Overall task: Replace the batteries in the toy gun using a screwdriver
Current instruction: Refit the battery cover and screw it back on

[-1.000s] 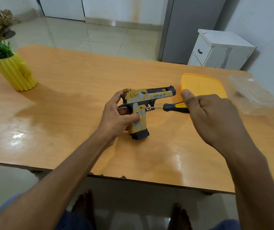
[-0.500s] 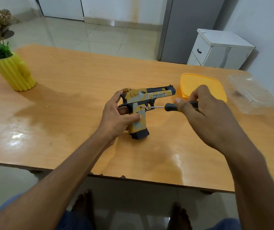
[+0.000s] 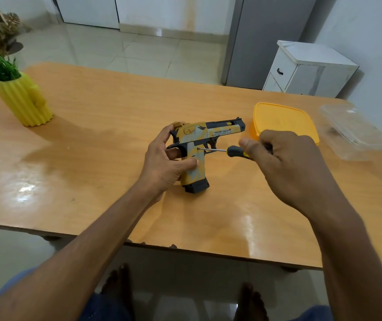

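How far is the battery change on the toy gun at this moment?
Early stage. Done: the yellow-and-grey toy gun stands on the wooden table, steadied by the left hand. In hand: the right hand holds the black-and-yellow screwdriver, its tip at the grip. Left: open the compartment, swap batteries, close it; no batteries are visible.
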